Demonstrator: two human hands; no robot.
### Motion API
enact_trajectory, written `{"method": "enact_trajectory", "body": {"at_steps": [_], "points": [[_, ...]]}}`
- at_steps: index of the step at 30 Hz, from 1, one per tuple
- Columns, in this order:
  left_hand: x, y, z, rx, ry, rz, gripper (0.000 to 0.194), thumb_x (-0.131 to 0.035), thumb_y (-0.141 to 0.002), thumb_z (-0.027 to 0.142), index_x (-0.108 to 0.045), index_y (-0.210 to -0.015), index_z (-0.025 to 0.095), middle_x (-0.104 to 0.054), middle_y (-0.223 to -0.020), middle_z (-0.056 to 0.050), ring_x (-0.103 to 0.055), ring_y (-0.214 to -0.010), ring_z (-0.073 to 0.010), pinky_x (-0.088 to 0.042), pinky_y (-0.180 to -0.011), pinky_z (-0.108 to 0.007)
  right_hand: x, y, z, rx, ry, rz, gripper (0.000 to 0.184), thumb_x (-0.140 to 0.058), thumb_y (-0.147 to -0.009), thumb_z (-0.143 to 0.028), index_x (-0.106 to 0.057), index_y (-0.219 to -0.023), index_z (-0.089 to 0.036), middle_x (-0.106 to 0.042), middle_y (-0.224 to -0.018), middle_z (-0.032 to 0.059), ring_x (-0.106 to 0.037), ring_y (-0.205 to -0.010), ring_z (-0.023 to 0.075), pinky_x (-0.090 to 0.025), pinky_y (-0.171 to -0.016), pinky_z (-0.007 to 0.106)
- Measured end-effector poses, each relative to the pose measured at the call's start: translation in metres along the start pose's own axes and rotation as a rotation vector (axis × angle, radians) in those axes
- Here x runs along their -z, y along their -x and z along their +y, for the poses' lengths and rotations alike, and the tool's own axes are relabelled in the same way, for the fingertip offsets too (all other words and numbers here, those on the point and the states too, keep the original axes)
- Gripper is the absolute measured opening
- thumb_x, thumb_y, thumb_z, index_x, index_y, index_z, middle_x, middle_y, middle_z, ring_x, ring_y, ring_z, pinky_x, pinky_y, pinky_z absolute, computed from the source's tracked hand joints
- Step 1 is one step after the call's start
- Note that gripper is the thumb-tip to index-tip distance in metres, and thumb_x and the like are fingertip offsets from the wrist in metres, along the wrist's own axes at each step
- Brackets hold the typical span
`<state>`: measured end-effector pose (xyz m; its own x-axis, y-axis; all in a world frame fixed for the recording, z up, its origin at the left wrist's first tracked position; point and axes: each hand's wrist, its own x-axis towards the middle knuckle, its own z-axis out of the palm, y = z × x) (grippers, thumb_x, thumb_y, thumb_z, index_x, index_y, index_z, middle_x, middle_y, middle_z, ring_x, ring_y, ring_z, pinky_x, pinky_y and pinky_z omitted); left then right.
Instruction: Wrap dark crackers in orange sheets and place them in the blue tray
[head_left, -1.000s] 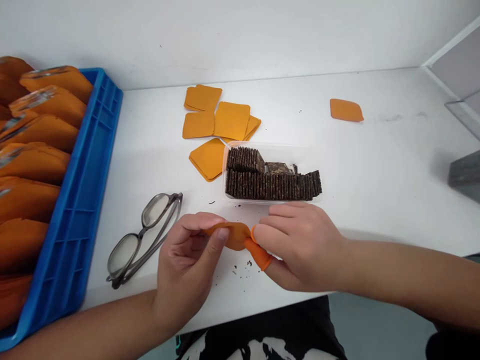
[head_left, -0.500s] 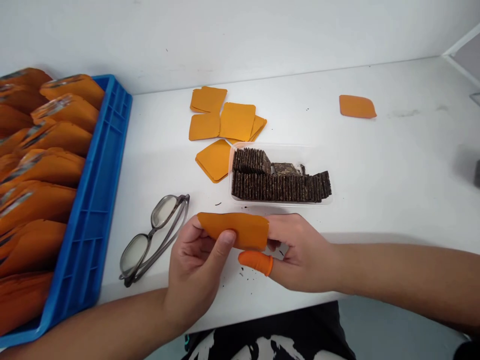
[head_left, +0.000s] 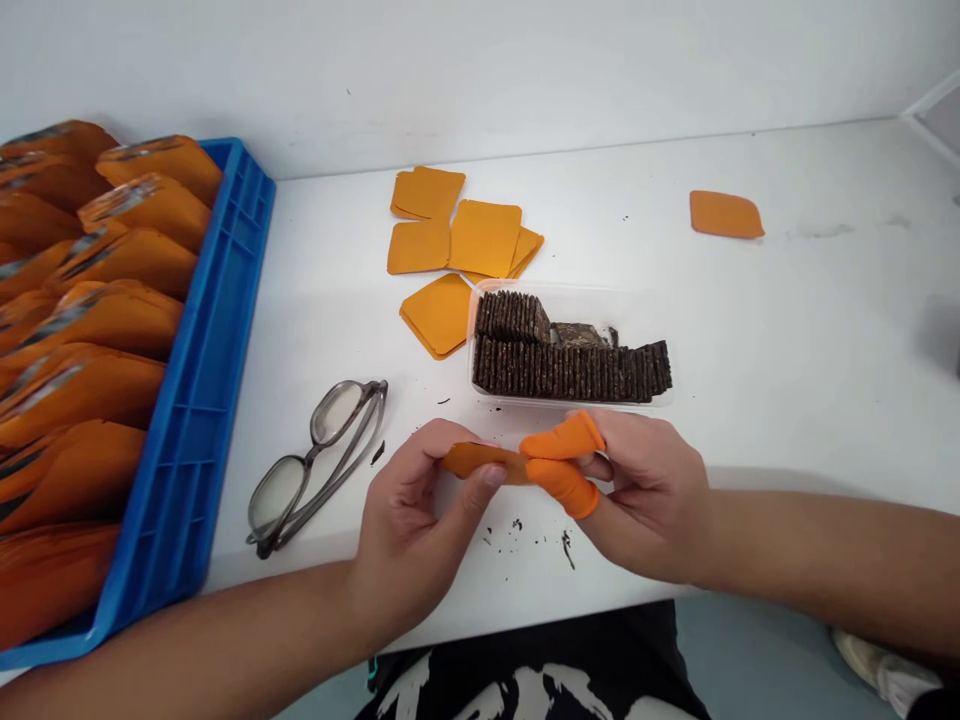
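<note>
My left hand [head_left: 420, 530] grips a small orange packet [head_left: 480, 462] between thumb and fingers, above the near part of the table. On the packet's right end, my right hand [head_left: 637, 490] pinches with thumb and forefinger, both covered by orange finger cots [head_left: 564, 488]. The packet is tilted so that mostly its narrow side shows; its inside is hidden. Just beyond the hands stands a clear plastic box [head_left: 637, 300] with a row of thin dark brown pressed squares [head_left: 570, 370] on edge and a shorter row behind it.
Flat orange packets [head_left: 487, 238] lie in loose piles behind the box, and a single packet [head_left: 726, 214] lies far right. Glasses [head_left: 315, 460] rest on the left. A blue crate [head_left: 195, 400] full of orange packets stands at the left edge. Dark crumbs [head_left: 568, 548] dot the table.
The packet has tipped from showing its broad face to nearly edge-on. My right thumb and forefinger have come together on its right end. The view has shifted slightly.
</note>
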<state>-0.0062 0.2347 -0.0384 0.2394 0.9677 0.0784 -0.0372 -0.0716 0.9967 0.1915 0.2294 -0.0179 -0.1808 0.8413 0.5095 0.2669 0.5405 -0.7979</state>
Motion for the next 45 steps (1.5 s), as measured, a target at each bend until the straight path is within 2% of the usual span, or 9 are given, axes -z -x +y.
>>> {"method": "enact_trajectory", "body": {"at_steps": [4, 9, 15, 17, 22, 25, 34, 40, 45], "points": [[0.000, 0.001, 0.001, 0.032, 0.052, 0.036, 0.013, -0.079, -0.092, 0.018, -0.072, -0.102, 0.024, -0.071, -0.092, -0.002, -0.068, -0.086, -0.0119, -0.058, -0.078, -0.019, 0.003, 0.002, -0.001, -0.014, -0.011, -0.033, 0.015, -0.070, -0.097, -0.016, -0.061, -0.087, -0.020, -0.037, -0.062, -0.0101, -0.030, -0.052, 0.0047, -0.028, -0.046, 0.019], [0.000, 0.000, 0.002, 0.003, 0.060, 0.022, 0.004, -0.076, -0.095, 0.021, -0.074, -0.092, 0.021, -0.072, -0.086, -0.003, -0.068, -0.083, -0.0138, -0.059, -0.077, -0.023, 0.001, 0.005, 0.005, -0.070, -0.013, -0.061, 0.019, -0.073, -0.097, -0.026, -0.060, -0.086, -0.020, -0.032, -0.063, -0.0101, -0.032, -0.053, 0.0054, -0.031, -0.048, 0.020], [0.001, 0.002, -0.002, -0.002, 0.045, -0.019, 0.010, -0.070, -0.097, 0.013, -0.070, -0.098, 0.023, -0.068, -0.094, -0.002, -0.065, -0.093, -0.0128, -0.056, -0.086, -0.021, -0.001, 0.003, 0.007, -0.041, 0.034, -0.083, 0.015, -0.069, -0.099, -0.021, -0.062, -0.087, -0.018, -0.035, -0.065, -0.0084, -0.032, -0.056, 0.0063, -0.031, -0.050, 0.020], [0.001, 0.004, -0.006, -0.043, 0.018, -0.055, 0.022, -0.070, -0.095, 0.010, -0.066, -0.111, 0.025, -0.064, -0.107, -0.004, -0.063, -0.106, -0.0150, -0.055, -0.096, -0.025, 0.000, 0.003, 0.006, -0.024, 0.061, -0.078, 0.022, -0.072, -0.098, -0.022, -0.058, -0.081, -0.019, -0.032, -0.064, -0.0093, -0.028, -0.055, 0.0058, -0.027, -0.048, 0.020], [0.000, 0.010, -0.013, -0.262, -0.177, -0.257, 0.084, -0.083, -0.080, 0.012, -0.037, -0.149, 0.025, -0.041, -0.148, -0.013, -0.042, -0.144, -0.0235, -0.037, -0.126, -0.039, -0.001, 0.004, 0.003, -0.006, 0.060, -0.100, 0.036, -0.076, -0.095, -0.024, -0.047, -0.074, -0.020, -0.033, -0.064, -0.0103, -0.028, -0.056, 0.0042, -0.026, -0.050, 0.017], [-0.001, 0.013, -0.014, -0.388, -0.305, -0.332, 0.092, -0.082, -0.079, 0.010, -0.030, -0.153, 0.021, -0.038, -0.147, -0.015, -0.032, -0.152, -0.0256, -0.032, -0.130, -0.041, -0.005, 0.008, 0.003, -0.005, 0.030, -0.133, 0.042, -0.075, -0.094, -0.022, -0.039, -0.071, -0.020, -0.029, -0.062, -0.0106, -0.025, -0.056, 0.0049, -0.025, -0.051, 0.018], [0.001, 0.010, -0.013, -0.331, -0.274, -0.415, 0.076, -0.072, -0.075, 0.010, -0.043, -0.143, 0.024, -0.055, -0.122, -0.009, -0.058, -0.115, -0.0230, -0.056, -0.097, -0.036, -0.015, 0.014, 0.002, 0.047, 0.061, -0.162, 0.062, -0.070, -0.100, -0.044, -0.023, -0.066, -0.021, -0.021, -0.062, -0.0072, -0.018, -0.058, 0.0089, -0.024, -0.050, 0.024], [0.002, 0.010, -0.009, -0.183, -0.111, -0.439, 0.070, -0.084, -0.080, 0.029, -0.047, -0.140, 0.029, -0.055, -0.114, -0.007, -0.061, -0.098, -0.0198, -0.056, -0.078, -0.029, -0.013, 0.009, 0.006, 0.044, 0.006, -0.155, 0.065, -0.058, -0.102, -0.064, -0.025, -0.067, -0.021, -0.021, -0.062, -0.0077, -0.019, -0.057, 0.0076, -0.021, -0.048, 0.023], [-0.001, 0.012, -0.010, -0.025, 0.077, -0.387, 0.070, -0.089, -0.077, 0.023, -0.046, -0.131, 0.032, -0.057, -0.098, 0.002, -0.052, -0.074, -0.0092, -0.048, -0.064, -0.019, -0.011, 0.007, 0.006, -0.018, 0.011, -0.149, 0.065, -0.051, -0.101, -0.072, -0.025, -0.069, -0.022, -0.020, -0.065, -0.0076, -0.016, -0.058, 0.0081, -0.019, -0.049, 0.024]]}}
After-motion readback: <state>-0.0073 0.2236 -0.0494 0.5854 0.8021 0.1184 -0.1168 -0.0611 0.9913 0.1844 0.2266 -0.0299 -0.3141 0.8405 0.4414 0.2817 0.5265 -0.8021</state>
